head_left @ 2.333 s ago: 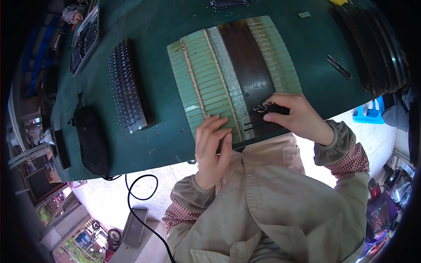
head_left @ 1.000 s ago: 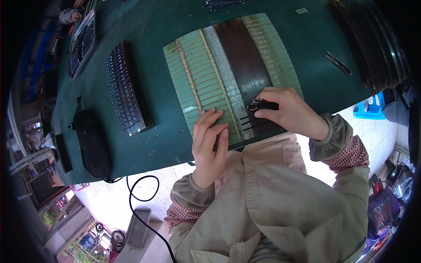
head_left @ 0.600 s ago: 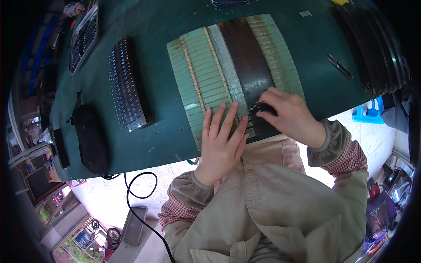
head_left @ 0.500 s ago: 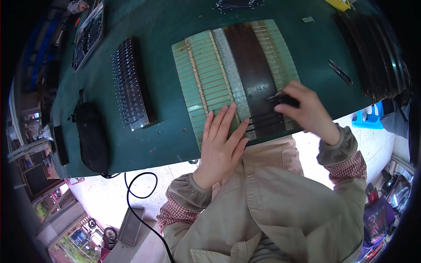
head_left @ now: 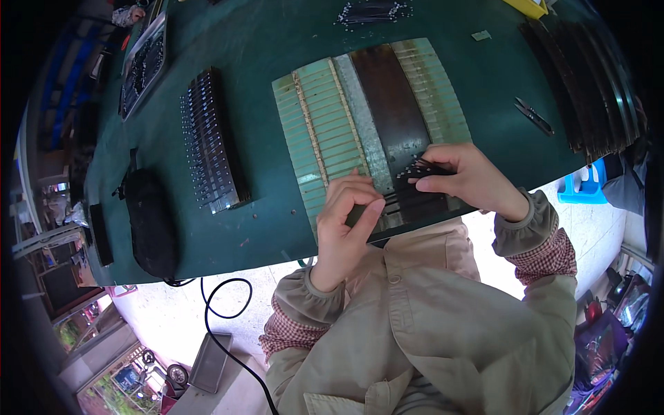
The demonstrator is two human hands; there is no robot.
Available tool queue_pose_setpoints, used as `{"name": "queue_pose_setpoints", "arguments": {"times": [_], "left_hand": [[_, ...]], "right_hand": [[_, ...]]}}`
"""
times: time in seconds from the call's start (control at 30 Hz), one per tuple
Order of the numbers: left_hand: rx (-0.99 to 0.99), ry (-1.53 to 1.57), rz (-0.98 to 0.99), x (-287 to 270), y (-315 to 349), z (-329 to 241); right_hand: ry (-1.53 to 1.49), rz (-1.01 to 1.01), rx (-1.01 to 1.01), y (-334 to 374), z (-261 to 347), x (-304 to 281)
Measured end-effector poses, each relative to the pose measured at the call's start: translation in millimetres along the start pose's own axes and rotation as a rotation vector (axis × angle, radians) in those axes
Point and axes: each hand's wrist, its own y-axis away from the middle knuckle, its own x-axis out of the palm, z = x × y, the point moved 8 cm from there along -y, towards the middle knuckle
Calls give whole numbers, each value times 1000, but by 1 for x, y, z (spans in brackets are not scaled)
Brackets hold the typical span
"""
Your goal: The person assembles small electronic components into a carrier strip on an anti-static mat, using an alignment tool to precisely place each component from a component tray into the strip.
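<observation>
Hands (head_left: 353,214), thin black strips (head_left: 422,169), pinched

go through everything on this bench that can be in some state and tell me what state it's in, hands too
left hand: fingers curled, pinching a thin dark strip.
right hand: closed on a small black bundle of parts.
slatted green board: flat, near edge under both hands.
black snips: lying untouched.
row of black parts: laid out flat.
black cable: hanging slack.
</observation>
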Motion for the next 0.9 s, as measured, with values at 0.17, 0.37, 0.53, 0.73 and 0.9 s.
{"name": "queue_pose_setpoints", "arguments": {"times": [0.17,0.37,0.53,0.73,0.9], "left_hand": [[110,-375,-80,-15,2,-17],[133,-475,-30,-15,14,-16],[163,-510,56,-4,14,-18],[230,-788,217,24,11,-25],[161,-628,187,10,7,-23]], "right_hand": [[196,-163,-277,0,23,-9],[265,-141,-166,-5,15,-8],[378,-170,-228,-5,18,-5],[562,-296,-351,5,30,5],[557,-374,-277,11,33,-24]]}}
